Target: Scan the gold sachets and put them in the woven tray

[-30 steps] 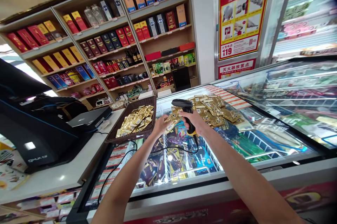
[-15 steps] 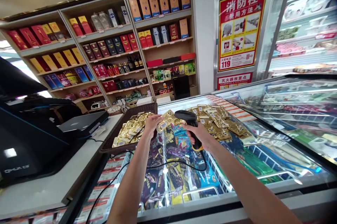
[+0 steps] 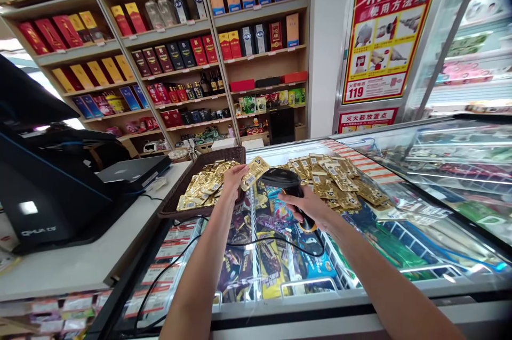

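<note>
My left hand (image 3: 235, 177) pinches a flat gold packet (image 3: 256, 170) with a barcode label, held up above the glass freezer lid. In my right hand (image 3: 306, 204) is a black barcode scanner (image 3: 285, 177), its head pointing left toward that packet. A dark cable runs from the scanner's handle across the glass to the left. Left of my left hand sits a brown woven basket (image 3: 168, 204) filled with similar gold packets (image 3: 206, 185). A spread pile of gold packets (image 3: 336, 180) lies on the glass to the right of the scanner.
Beneath the glass freezer top (image 3: 276, 297) are wire baskets of colourful packaged goods. A black checkout terminal (image 3: 44, 185) stands on the white counter (image 3: 72, 265) at left. Shelves of boxed bottles (image 3: 176, 57) and a red fire-hydrant poster (image 3: 390, 31) line the back.
The whole view has shifted, so the scene sits further right. My left hand still holds the gold packet, and the scanner remains in my right hand close beside it.
</note>
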A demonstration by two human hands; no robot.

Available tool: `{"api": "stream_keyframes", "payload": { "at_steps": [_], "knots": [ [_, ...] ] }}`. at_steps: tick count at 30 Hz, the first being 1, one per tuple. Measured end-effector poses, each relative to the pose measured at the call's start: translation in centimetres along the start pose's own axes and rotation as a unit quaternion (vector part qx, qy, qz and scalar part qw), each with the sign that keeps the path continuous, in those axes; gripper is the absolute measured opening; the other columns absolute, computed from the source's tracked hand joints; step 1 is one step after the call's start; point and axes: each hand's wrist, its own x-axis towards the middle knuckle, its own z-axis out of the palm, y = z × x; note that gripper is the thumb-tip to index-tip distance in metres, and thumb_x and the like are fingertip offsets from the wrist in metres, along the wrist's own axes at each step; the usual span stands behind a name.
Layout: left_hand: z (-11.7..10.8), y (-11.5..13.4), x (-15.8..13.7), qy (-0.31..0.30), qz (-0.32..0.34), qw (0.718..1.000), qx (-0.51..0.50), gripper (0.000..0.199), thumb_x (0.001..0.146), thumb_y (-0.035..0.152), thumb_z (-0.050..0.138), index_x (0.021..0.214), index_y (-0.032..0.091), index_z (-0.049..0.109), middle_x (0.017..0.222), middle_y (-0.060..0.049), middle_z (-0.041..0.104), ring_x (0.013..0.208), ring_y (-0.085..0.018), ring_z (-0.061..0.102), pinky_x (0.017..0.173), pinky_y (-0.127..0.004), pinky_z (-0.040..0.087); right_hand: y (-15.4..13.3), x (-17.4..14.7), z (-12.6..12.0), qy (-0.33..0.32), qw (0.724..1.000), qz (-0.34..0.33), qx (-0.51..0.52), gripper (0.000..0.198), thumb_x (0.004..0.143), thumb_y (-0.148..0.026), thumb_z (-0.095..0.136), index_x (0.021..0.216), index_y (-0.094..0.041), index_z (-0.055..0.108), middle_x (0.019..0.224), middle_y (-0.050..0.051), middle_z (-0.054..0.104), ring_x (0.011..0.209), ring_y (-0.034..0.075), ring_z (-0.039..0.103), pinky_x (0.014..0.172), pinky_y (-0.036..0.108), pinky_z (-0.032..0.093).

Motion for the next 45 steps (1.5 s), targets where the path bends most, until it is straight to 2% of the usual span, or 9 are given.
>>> {"api": "stream_keyframes", "payload": {
  "at_steps": [8,18,29,36,45],
  "knots": [
    [-0.06,-0.16,-0.01,0.003,0.001,1.0,-0.002,0.031,0.053,0.032,0.088,0.077,0.015,0.078,0.073,-0.006,0.075,0.066,-0.017,0.067,0.059,-0.024,0.051,0.0,-0.02,0.12,-0.008,0.999,0.029,-0.043,0.041,0.072,-0.053,0.074,0.071,-0.019,0.05,0.05,-0.008,0.045,0.035,0.006,0.037,0.039,0.022,0.026],
    [-0.04,-0.37,0.08,0.0,0.0,1.0,-0.004,0.03,0.054,0.031,0.088,0.078,0.016,0.079,0.077,-0.008,0.076,0.069,-0.019,0.069,0.061,-0.025,0.052,0.03,-0.07,0.22,-0.02,0.997,0.031,-0.073,0.043,0.072,-0.055,0.073,0.07,-0.02,0.049,0.046,-0.008,0.045,0.036,0.006,0.037,0.042,0.022,0.026],
    [0.13,-0.19,-0.29,0.014,0.003,1.0,0.004,0.023,0.057,0.027,0.087,0.075,0.015,0.078,0.076,-0.006,0.075,0.072,-0.019,0.068,0.066,-0.027,0.053,-0.08,-0.14,0.17,-0.025,0.997,0.023,-0.071,0.045,0.072,-0.057,0.073,0.067,-0.021,0.048,0.049,-0.007,0.045,0.036,0.007,0.036,0.04,0.024,0.026],
    [0.06,-0.53,-0.01,0.009,-0.001,1.0,-0.003,0.029,0.055,0.03,0.088,0.078,0.014,0.078,0.077,-0.007,0.075,0.071,-0.019,0.068,0.065,-0.028,0.054,0.26,0.05,0.08,-0.019,0.997,0.033,-0.072,0.045,0.071,-0.057,0.074,0.069,-0.02,0.048,0.05,-0.007,0.045,0.036,0.007,0.038,0.04,0.024,0.025],
    [0.16,-0.87,0.26,0.041,-0.004,0.999,-0.012,0.031,0.053,0.029,0.088,0.078,0.013,0.077,0.074,-0.008,0.074,0.073,-0.02,0.068,0.065,-0.028,0.053,0.27,0.01,0.1,-0.011,0.996,0.043,-0.073,0.043,0.072,-0.056,0.074,0.071,-0.019,0.051,0.05,-0.007,0.046,0.036,0.006,0.037,0.041,0.024,0.026]
  ]
}}
